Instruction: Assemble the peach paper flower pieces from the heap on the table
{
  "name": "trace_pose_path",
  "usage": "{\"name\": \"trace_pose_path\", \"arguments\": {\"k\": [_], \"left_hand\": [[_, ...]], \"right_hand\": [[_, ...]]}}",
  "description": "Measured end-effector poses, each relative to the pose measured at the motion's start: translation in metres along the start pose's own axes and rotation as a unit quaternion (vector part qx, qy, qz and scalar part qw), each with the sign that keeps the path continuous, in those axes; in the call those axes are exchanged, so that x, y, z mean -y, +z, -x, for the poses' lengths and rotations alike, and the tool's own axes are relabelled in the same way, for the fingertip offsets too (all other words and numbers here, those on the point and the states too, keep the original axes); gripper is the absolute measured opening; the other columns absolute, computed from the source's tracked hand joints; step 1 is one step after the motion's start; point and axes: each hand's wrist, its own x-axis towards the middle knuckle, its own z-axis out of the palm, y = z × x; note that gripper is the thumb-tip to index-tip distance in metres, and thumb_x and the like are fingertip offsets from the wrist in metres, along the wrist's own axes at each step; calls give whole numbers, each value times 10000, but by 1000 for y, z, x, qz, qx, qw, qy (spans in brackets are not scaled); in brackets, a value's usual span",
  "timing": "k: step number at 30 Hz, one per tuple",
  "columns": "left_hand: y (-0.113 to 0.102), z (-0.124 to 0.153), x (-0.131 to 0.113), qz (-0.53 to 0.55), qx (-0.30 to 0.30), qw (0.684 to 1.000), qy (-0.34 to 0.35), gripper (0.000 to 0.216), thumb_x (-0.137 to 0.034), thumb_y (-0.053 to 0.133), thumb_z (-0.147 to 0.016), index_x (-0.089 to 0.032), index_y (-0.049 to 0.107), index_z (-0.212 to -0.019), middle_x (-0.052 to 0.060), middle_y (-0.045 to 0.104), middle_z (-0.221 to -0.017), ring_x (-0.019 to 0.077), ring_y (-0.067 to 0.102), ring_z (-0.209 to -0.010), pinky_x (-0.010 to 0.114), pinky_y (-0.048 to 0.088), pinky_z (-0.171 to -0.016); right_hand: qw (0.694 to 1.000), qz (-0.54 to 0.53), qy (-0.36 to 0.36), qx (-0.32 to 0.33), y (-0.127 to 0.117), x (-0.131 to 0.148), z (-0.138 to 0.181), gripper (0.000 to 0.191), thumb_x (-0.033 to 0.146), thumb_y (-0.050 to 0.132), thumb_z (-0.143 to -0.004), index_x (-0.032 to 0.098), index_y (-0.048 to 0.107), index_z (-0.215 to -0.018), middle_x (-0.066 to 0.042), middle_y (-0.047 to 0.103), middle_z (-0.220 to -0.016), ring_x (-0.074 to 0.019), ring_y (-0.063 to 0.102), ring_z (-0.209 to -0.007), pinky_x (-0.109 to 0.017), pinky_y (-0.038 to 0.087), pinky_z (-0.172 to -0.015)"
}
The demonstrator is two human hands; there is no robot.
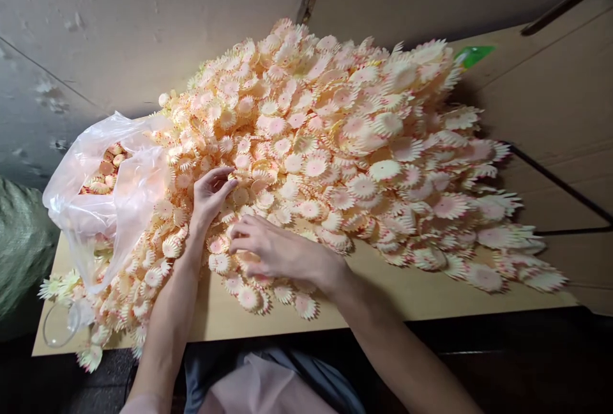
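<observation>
A large heap of artificial flower petal discs (315,166), cream with pink centres and fringed edges, covers much of the table. My left hand (211,193) is over the left part of the heap, thumb and fingers drawn together in a pinch. A small yellowish bit shows at its fingertips, too small to name. Nearer the table's front edge, my right hand (271,248) hovers over or touches loose discs, its fingers bent and apart from the thumb. No held piece shows in it. Some discs beneath its palm are hidden.
A translucent plastic bag (138,190) with small round pieces inside stands at the left. By the table's (373,280) left corner lies a clear round lid or dish (61,324). A green wrapper (473,56) sits behind; a green sack (23,254) stands left.
</observation>
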Motion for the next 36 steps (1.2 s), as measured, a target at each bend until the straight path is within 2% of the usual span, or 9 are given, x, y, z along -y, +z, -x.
{"name": "trace_pose_path", "arguments": {"k": [4, 8, 11, 17, 20, 26, 28, 31, 36], "left_hand": [[2, -2, 2, 9, -23, 1000, 18, 313, -319, 813, -639, -180, 711, -901, 26, 688, -832, 98, 621, -707, 223, 511, -676], [3, -2, -2, 8, -17, 1000, 6, 323, -350, 793, -665, -179, 716, -928, 24, 697, -814, 96, 625, -697, 224, 521, -688], [3, -1, -7, -1, -18, 1000, 4, 344, -381, 771, -689, -178, 716, -961, 31, 710, -816, 106, 639, -709, 233, 535, -697], [3, 0, -12, 6, 2, 1000, -1, 344, -376, 770, -693, -176, 708, -966, 34, 707, -808, 118, 650, -730, 240, 539, -710], [3, 0, -11, 10, 13, 1000, -6, 345, -372, 765, -701, -175, 701, -977, 34, 702, -819, 116, 648, -739, 239, 537, -721], [0, 0, -9, 12, 52, 999, -2, 443, -351, 789, -677, -190, 665, -1071, 45, 686, -896, 131, 645, -813, 242, 543, -740], [-1, 0, -8, 8, 63, 998, 0, 501, -344, 807, -654, -197, 648, -1105, 47, 680, -924, 135, 640, -838, 242, 544, -745], [-2, 0, -7, 11, 64, 998, 3, 502, -352, 816, -638, -189, 654, -1084, 54, 676, -962, 138, 635, -861, 240, 540, -758], [1, 0, -5, 27, 69, 997, -5, 413, -364, 813, -636, -173, 685, -979, 46, 684, -933, 122, 635, -816, 233, 527, -741]], "right_hand": [[982, 105, 64, -143, 5, -18, 10, 177, 102, 537, -877, 185, 661, -972, -90, 635, -1004, -235, 549, -997, -425, 471, -898], [960, 113, 75, -244, -4, -23, 16, 189, 181, 533, -903, 186, 636, -1061, -99, 643, -1032, -245, 562, -998, -421, 463, -904], [969, 105, 86, -207, -9, -11, 20, 164, 205, 556, -897, 181, 635, -1039, -97, 649, -1013, -241, 582, -974, -391, 466, -862], [989, 83, 116, 24, 9, 13, 37, 78, 217, 702, -794, 187, 632, -779, -48, 658, -820, -208, 625, -793, -319, 466, -711], [983, 105, 149, 3, 16, 9, 42, 116, 134, 590, -860, 181, 619, -759, -52, 657, -787, -201, 627, -768, -320, 465, -710], [961, 112, 159, -197, -5, 10, 44, 264, 260, 552, -905, 184, 570, -1157, -112, 654, -1091, -254, 613, -1017, -391, 487, -869], [963, 128, 162, -176, -11, 19, 48, 277, 304, 593, -881, 187, 577, -1131, -113, 644, -1085, -266, 604, -1030, -404, 484, -878], [973, 113, 192, -57, -9, 35, 64, 255, 340, 712, -780, 206, 603, -967, -62, 634, -916, -235, 634, -849, -348, 507, -740], [956, 94, 278, 25, 20, 39, 97, 664, 185, 798, -646, 272, 508, -1236, -72, 570, -1079, -214, 654, -786, -308, 517, -666]]}}
